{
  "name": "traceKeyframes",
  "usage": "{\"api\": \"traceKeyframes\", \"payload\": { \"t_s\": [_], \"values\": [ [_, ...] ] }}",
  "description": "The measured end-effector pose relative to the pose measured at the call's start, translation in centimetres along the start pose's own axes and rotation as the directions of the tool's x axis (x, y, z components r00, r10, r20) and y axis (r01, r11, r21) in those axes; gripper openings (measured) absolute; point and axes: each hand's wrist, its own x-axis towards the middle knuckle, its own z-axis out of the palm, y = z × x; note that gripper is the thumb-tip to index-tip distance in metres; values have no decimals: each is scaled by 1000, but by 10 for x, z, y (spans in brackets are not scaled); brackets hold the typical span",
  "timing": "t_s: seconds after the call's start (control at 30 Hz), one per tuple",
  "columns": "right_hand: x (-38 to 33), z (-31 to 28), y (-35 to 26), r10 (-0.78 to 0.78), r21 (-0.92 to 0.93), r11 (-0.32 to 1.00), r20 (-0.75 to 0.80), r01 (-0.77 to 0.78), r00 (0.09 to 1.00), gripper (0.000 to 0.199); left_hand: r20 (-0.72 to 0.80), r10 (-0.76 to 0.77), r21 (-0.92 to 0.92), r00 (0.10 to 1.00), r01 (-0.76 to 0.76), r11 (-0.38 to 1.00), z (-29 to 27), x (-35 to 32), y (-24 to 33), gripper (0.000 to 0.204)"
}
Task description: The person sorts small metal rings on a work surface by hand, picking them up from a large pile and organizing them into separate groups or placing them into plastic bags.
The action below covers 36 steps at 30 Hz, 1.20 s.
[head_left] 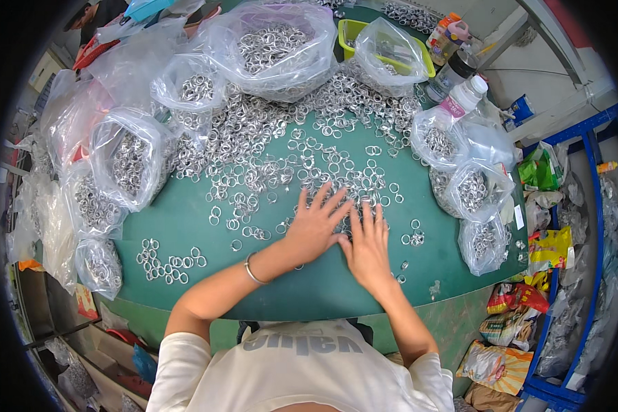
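My left hand point(314, 226) lies flat on the green table point(185, 226), fingers spread over loose silver metal rings point(309, 172). My right hand point(368, 244) rests palm down just beside it, fingertips on the same scatter of rings. Neither hand grips anything. A thin bracelet sits on my left wrist. A small separate group of rings point(168, 261) lies at the table's near left. The big heap of rings point(254, 130) spreads across the far half of the table.
Clear plastic bags full of rings line the left edge point(127, 165), the back point(271, 48) and the right point(474, 192). A yellow-green tray point(353, 31) and plastic bottles point(460, 99) stand at the far right. Coloured packets point(549, 250) lie beyond the right edge.
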Motion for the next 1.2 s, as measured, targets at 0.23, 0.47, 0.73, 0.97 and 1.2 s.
{"api": "traceKeyframes", "payload": {
  "t_s": [0.23, 0.47, 0.73, 0.97, 1.2],
  "values": [
    [18, -41, 57, 54, 265, 963, -365, 48, 929, 8, 52, -121, 168, 991, 111, 980, -25, -5, -19, 49],
    [71, -28, 101, 69, -136, 982, -376, -128, 924, 7, -51, -57, 101, 997, 62, 993, 15, 91, -18, 24],
    [-13, -39, 34, -12, 303, 952, -105, 43, 994, 8, -26, -92, 12, 995, 92, 996, 56, 127, -31, 10],
    [18, -34, 64, 74, 231, 973, -309, 0, 948, 9, -168, -119, -378, 979, 48, 924, 0, 84, -4, 12],
    [37, -29, 79, 41, -92, 992, -414, -86, 909, 5, 139, 38, -346, 990, 13, 938, 9, -20, 43, 18]
  ]
}}
